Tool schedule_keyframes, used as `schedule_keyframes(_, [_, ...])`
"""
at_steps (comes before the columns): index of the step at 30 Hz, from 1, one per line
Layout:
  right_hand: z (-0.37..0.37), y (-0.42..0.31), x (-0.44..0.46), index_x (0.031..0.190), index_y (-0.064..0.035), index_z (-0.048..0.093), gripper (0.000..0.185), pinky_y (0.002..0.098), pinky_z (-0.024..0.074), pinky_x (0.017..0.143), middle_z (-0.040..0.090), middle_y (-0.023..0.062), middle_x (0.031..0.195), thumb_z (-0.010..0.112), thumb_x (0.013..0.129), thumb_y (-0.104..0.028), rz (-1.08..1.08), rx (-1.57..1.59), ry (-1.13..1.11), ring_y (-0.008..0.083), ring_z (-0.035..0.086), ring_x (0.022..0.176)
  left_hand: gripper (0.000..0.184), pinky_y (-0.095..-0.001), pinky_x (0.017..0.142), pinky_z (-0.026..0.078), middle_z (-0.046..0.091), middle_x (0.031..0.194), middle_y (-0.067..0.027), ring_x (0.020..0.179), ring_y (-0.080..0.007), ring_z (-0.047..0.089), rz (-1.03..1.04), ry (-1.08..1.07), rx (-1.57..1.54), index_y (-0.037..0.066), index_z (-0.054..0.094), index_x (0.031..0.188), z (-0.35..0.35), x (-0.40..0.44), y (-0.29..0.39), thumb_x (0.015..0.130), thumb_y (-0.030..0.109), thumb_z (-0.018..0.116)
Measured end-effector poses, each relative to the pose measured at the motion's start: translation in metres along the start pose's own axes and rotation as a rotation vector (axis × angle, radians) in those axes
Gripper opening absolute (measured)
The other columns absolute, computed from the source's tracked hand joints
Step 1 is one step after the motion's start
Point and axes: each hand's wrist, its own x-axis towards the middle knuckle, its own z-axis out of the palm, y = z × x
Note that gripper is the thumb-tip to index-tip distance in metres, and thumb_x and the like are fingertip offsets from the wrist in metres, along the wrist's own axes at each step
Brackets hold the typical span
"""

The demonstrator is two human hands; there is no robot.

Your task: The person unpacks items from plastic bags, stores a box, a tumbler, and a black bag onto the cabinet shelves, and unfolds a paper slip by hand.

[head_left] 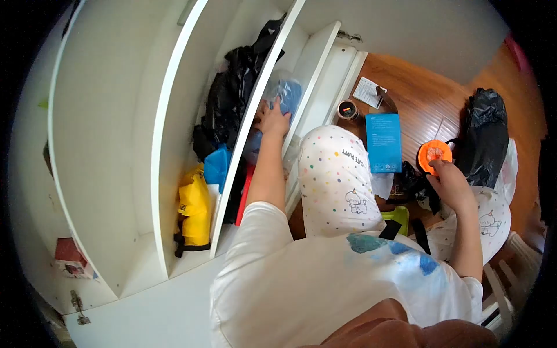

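My left hand [274, 119] reaches into a cabinet compartment, fingers apart, touching a blue item in clear plastic [288, 95]. What that item is, I cannot make out. Low in the same compartment, a red strip [246, 194] shows beside my forearm. My right hand [451, 181] grips the edge of an orange round object [434, 155] with a pale centre, above the floor by my knee. Close to it lie a black plastic bag [486, 136] and an upright-looking blue box [383, 143] with small print.
White cabinet dividers [174, 116] separate the compartments. One holds black plastic bags [232, 95], a blue item [217, 167] and a yellow bag [195, 206]. On the wooden floor [426, 81] are a dark jar [347, 110], a printed paper [368, 93] and a green object [396, 218].
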Motion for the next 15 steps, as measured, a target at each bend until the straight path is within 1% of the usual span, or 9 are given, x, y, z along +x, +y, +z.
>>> schedule_keyframes(1, [-0.005,-0.003,-0.002,0.093,0.0012,0.052,0.022,0.043,0.0447,0.073,0.057,0.0232,0.088,0.061,0.076,-0.01,-0.001,-0.005,-0.039,0.0384,0.055,0.084,0.06,-0.0581,0.093,0.031,0.024,0.141,-0.0166,0.127,-0.0375,0.026,-0.025,-0.107,-0.035,0.026,0.033,0.135,-0.006,0.0,0.004,0.081,0.04,0.057])
schedule_keyframes(2, [-0.007,-0.002,-0.003,0.093,0.0012,0.052,0.022,0.043,0.0447,0.073,0.057,0.0232,0.088,0.061,0.076,-0.01,0.006,0.015,-0.026,0.0384,0.055,0.084,0.06,-0.0581,0.093,0.031,0.024,0.141,-0.0166,0.127,-0.0375,0.026,-0.013,-0.098,-0.015,0.026,0.033,0.135,-0.009,-0.002,0.01,0.081,0.04,0.057])
schedule_keyframes(4, [-0.014,0.0,-0.006,0.09,0.0006,0.051,0.02,0.0435,0.0444,0.072,0.057,0.0229,0.088,0.061,0.077,-0.011,-0.084,0.037,0.127,0.0384,0.055,0.084,0.056,-0.0551,0.094,0.032,0.027,0.14,-0.0173,0.125,-0.0365,0.031,0.053,-0.015,0.047,0.023,0.038,0.132,-0.027,-0.023,0.03,0.081,0.037,0.057])
schedule_keyframes(5, [-0.02,0.0,-0.004,0.094,0.001,0.052,0.022,0.043,0.0443,0.072,0.057,0.0227,0.087,0.06,0.078,-0.012,-0.062,0.049,0.139,0.0379,0.055,0.085,0.049,-0.0533,0.095,0.032,0.033,0.136,-0.0175,0.124,-0.0351,0.033,0.12,0.077,-0.005,0.016,0.05,0.122,-0.033,-0.035,0.038,0.078,0.035,0.062])
schedule_keyframes(6, [-0.023,0.003,-0.003,0.094,0.001,0.052,0.022,0.043,0.0443,0.072,0.057,0.0227,0.087,0.06,0.078,-0.012,-0.037,0.056,0.137,0.0379,0.055,0.085,0.049,-0.0533,0.095,0.032,0.033,0.136,-0.0175,0.124,-0.0351,0.033,0.142,0.064,0.002,0.016,0.05,0.122,-0.038,-0.038,0.044,0.078,0.035,0.062])
schedule_keyframes(8, [-0.03,0.017,-0.004,0.098,0.0012,0.053,0.024,0.0423,0.0441,0.073,0.057,0.0225,0.086,0.059,0.079,-0.012,-0.055,0.071,0.177,0.0375,0.055,0.084,0.048,-0.0423,0.095,0.035,0.046,0.124,-0.0206,0.117,-0.0324,0.043,0.45,-0.101,-0.347,0.006,0.052,0.118,-0.048,-0.041,0.056,0.08,0.034,0.061])
schedule_keyframes(9, [-0.033,0.02,-0.004,0.1,0.0014,0.053,0.025,0.0419,0.044,0.073,0.058,0.0221,0.086,0.059,0.079,-0.012,-0.009,0.056,0.165,0.0372,0.055,0.084,0.049,-0.035,0.092,0.039,0.055,0.112,-0.0222,0.109,-0.0327,0.05,0.597,-0.099,-0.352,0.0,0.054,0.114,-0.059,-0.051,0.071,0.08,0.034,0.061])
schedule_keyframes(11, [-0.034,0.028,-0.002,0.101,0.0021,0.054,0.026,0.0413,0.044,0.074,0.059,0.0215,0.087,0.058,0.08,-0.013,0.014,0.047,0.198,0.0369,0.055,0.085,0.049,-0.0368,0.088,0.042,0.057,0.11,-0.021,0.105,-0.0337,0.053,0.697,-0.184,-0.498,0.0,0.053,0.115,-0.085,-0.075,0.109,0.08,0.032,0.062])
schedule_keyframes(15, [-0.035,0.032,0.0,0.097,0.0039,0.056,0.024,0.0401,0.0446,0.075,0.059,0.0227,0.087,0.057,0.081,-0.014,-0.008,0.128,0.208,0.0366,0.056,0.084,0.048,-0.0363,0.087,0.043,0.057,0.111,-0.0205,0.104,-0.0324,0.054,0.858,-0.332,-0.668,0.001,0.051,0.117,-0.08,-0.092,0.164,0.08,0.03,0.061])
